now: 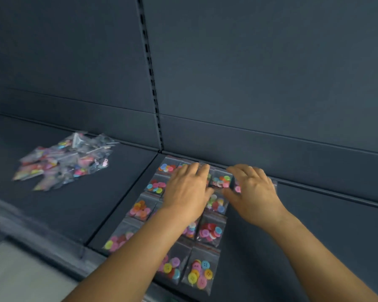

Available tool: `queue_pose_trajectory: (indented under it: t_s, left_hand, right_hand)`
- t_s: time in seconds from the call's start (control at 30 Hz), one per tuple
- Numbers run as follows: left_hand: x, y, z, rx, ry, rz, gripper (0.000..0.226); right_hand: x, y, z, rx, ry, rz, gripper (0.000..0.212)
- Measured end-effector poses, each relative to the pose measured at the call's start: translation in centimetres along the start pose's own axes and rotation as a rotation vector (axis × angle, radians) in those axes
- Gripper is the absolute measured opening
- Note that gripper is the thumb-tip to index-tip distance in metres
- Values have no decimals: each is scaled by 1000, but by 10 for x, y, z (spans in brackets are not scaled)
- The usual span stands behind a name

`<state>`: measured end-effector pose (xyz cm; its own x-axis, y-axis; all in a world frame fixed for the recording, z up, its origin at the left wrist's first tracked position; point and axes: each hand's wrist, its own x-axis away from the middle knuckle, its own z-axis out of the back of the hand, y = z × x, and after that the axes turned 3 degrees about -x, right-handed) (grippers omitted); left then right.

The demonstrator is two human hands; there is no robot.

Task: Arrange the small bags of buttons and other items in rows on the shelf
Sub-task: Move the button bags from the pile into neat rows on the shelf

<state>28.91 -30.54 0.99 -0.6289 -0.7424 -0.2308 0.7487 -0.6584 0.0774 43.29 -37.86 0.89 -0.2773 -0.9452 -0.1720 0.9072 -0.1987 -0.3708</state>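
Note:
Several clear small bags of coloured buttons lie flat in rows on the dark shelf, running from its back edge to its front. My left hand rests palm down on bags in the middle column near the back. My right hand lies palm down just right of it, fingers spread over a bag with pink buttons at the back. Between the two hands a bag of buttons shows. Whether either hand pinches a bag is hidden.
A loose pile of unsorted small bags lies on the left shelf panel. A slotted upright divides the dark back wall. The shelf's front lip runs along the lower left, with pale floor below.

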Motion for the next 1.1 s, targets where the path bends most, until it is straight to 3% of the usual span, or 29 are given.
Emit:
queue_pose_trajectory:
  t_s: [0.43, 0.87, 1.1]
  left_hand:
    - [80, -163, 28, -32, 22, 237, 63]
    - [108, -343, 36, 0, -4, 222, 61]
    - [109, -419, 25, 40, -34, 318, 56]
  right_hand:
    - [-31, -161, -62, -29, -174, 257, 66]
    - [-75, -319, -146, -73, -203, 220, 59]
    - [-102, -374, -183, -79, -217, 258, 49]
